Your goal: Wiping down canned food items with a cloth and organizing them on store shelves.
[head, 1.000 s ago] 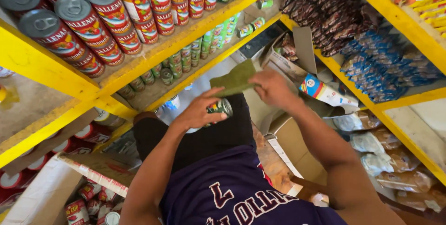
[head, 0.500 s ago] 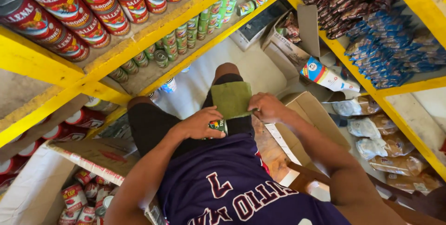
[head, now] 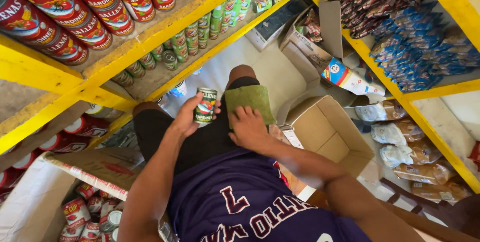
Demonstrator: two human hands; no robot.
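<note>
Green cloth [head: 248, 103] flat under right hand [head: 248, 129]; left hand [head: 187, 117] grips one can [head: 205, 105]; box of cans [head: 92, 217] near left looks unwiped.

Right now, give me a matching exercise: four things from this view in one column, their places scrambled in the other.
1. green-labelled can
2. green cloth
3. red-labelled cans
4. blue packets

A. on the right-hand yellow shelf
B. in the left hand
C. in the open box at lower left
D. on the thigh, under the right hand

Pairs: 1-B, 2-D, 3-C, 4-A
</note>
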